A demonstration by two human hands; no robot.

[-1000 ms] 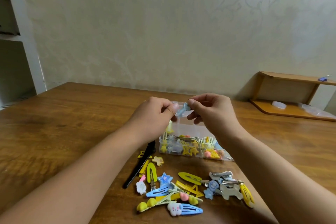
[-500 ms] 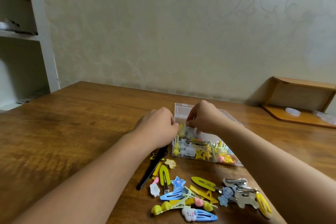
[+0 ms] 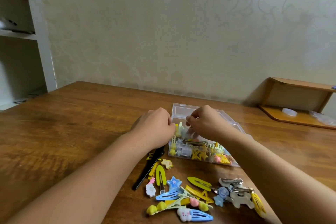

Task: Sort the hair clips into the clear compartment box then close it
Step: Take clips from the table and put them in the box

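The clear compartment box stands open on the wooden table, its lid lying flat behind it. Yellow star clips and other small clips fill its front compartments. My left hand hovers at the box's left rear corner with curled fingers. My right hand reaches down into the rear left compartment, fingertips pinched together. What either hand holds is hidden. A pale green clip stands between them. Several loose hair clips lie in front of the box, beside a long black clip.
A low wooden shelf sits on the table at the far right with small clear items on it. White shelving stands at the left. The patterned wall runs along the table's far edge.
Both hands have come down from above the box, where they held a light blue clip between them, into its rear left compartment. The blue clip no longer shows.
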